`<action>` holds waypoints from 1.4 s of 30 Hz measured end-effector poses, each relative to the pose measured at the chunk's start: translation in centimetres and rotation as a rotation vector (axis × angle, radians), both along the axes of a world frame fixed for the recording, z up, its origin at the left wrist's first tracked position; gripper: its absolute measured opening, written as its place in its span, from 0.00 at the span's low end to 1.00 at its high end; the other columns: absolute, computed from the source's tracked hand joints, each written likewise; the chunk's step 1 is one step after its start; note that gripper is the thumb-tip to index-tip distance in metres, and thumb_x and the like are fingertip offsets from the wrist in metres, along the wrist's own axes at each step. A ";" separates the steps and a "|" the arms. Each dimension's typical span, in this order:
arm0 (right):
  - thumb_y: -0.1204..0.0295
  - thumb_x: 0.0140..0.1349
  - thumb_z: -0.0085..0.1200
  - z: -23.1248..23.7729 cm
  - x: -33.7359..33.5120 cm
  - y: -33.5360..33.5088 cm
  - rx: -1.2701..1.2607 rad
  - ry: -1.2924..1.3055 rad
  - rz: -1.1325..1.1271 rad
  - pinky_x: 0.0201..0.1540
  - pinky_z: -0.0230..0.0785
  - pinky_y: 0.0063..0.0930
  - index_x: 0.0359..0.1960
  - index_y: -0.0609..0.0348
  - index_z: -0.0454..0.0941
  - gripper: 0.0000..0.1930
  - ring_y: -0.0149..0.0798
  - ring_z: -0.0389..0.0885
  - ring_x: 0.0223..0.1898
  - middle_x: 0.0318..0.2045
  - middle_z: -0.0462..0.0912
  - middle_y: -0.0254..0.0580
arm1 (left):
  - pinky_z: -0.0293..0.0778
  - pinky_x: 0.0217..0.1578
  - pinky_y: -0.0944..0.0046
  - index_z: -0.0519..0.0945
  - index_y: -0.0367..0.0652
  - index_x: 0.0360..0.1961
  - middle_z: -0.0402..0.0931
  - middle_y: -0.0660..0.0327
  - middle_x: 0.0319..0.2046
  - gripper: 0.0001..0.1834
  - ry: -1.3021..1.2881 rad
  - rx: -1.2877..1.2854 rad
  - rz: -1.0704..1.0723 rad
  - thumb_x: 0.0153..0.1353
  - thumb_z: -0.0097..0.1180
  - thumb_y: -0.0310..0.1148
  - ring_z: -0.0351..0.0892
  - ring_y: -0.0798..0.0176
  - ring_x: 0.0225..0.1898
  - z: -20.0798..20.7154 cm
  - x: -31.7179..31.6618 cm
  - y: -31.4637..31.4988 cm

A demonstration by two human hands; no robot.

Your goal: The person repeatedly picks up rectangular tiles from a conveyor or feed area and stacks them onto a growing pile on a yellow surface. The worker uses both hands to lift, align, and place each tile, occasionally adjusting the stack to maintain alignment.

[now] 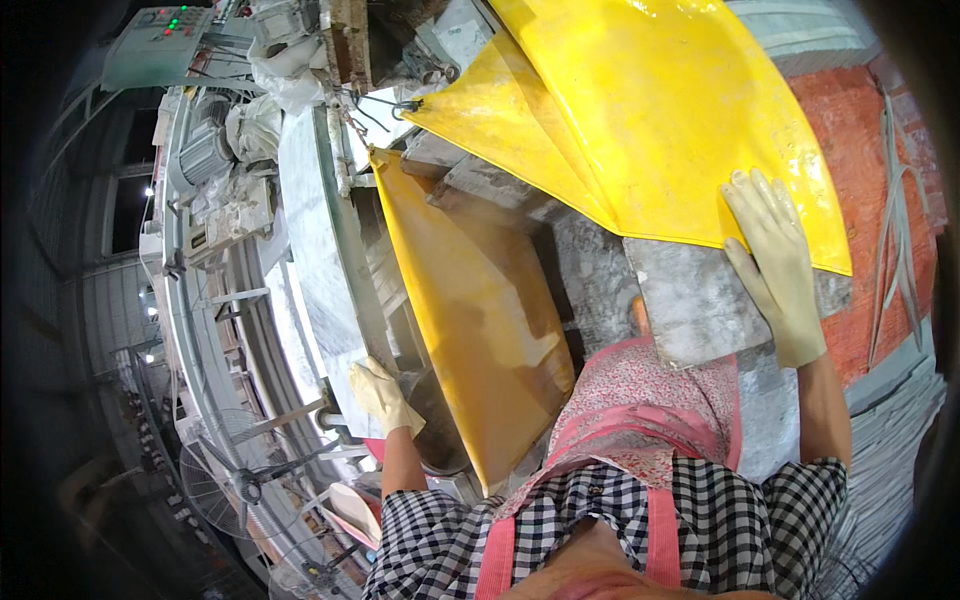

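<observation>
Both hands wear pale cream rubber gloves. My left hand is at the near end of a long whitish slab, its fingers bent and closed at the slab's edge. My right hand lies with fingers stretched on the lower edge of a bright yellow sheet, which looks wet and shiny. Beneath that sheet a grey stone-like block juts toward my apron. Between my hands hangs a second, darker yellow sheet, tied at its upper corner. What lies behind the sheets is mostly hidden.
A control box with lit green and red lamps stands at the far left, near a grey motor. A fan is at lower left. To the right are a reddish-orange surface and stacked thin grey slabs.
</observation>
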State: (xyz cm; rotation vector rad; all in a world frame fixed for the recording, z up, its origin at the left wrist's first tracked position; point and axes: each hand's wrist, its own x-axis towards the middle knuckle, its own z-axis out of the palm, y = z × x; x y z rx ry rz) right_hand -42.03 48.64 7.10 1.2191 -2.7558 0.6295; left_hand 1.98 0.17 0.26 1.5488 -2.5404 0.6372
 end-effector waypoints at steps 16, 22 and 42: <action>0.66 0.63 0.58 -2.2 -0.4 1.2 -0.136 0.122 0.058 0.72 0.56 0.50 0.63 0.57 0.74 0.26 0.52 0.67 0.69 0.63 0.75 0.49 | 0.77 0.42 0.44 0.83 0.30 0.29 0.82 0.39 0.30 0.31 0.061 -0.058 0.055 0.72 0.45 0.50 0.82 0.37 0.36 0.2 -1.9 0.3; 0.63 0.65 0.57 -3.1 -0.5 1.2 -0.127 0.150 0.055 0.72 0.56 0.51 0.64 0.56 0.72 0.26 0.54 0.67 0.68 0.64 0.74 0.48 | 0.78 0.42 0.47 0.84 0.31 0.32 0.83 0.41 0.34 0.33 -0.001 0.074 0.184 0.73 0.41 0.53 0.84 0.38 0.38 0.3 -2.0 -0.1; 0.64 0.64 0.57 -4.8 -0.8 0.1 -0.061 0.124 0.008 0.74 0.54 0.50 0.65 0.55 0.70 0.27 0.49 0.65 0.69 0.67 0.71 0.42 | 0.76 0.40 0.59 0.74 0.43 0.58 0.78 0.58 0.47 0.25 0.872 1.028 0.476 0.75 0.44 0.53 0.78 0.59 0.41 3.9 -1.3 0.2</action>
